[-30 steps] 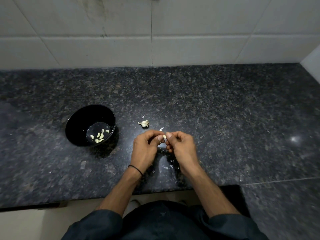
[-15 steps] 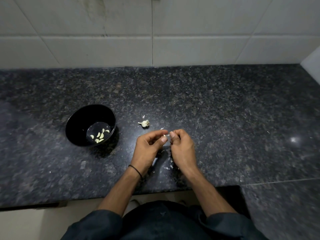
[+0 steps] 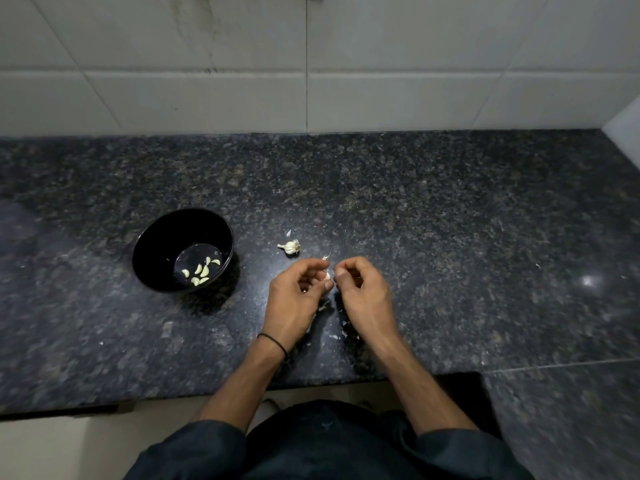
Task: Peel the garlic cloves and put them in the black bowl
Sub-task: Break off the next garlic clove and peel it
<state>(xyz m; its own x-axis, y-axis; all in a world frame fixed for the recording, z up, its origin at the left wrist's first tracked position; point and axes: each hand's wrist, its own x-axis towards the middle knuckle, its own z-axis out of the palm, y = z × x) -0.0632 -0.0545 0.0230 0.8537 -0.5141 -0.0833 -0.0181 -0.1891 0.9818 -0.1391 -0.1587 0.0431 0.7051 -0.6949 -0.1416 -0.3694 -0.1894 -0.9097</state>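
Head view: your hands have drawn slightly apart near the worktop's (image 3: 450, 220) front edge. Left hand (image 3: 294, 299) pinches the clove (image 3: 327, 275), right hand (image 3: 363, 296) nips it too. Peeling continues; bowl (image 3: 145, 244) waits.

Garlic clove (image 3: 327, 274) mostly behind the left hand (image 3: 294, 301)

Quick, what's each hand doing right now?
Left hand: closed, pinching the small white garlic clove.
Right hand: fingers curled right beside the clove; cannot tell whether it grips anything.
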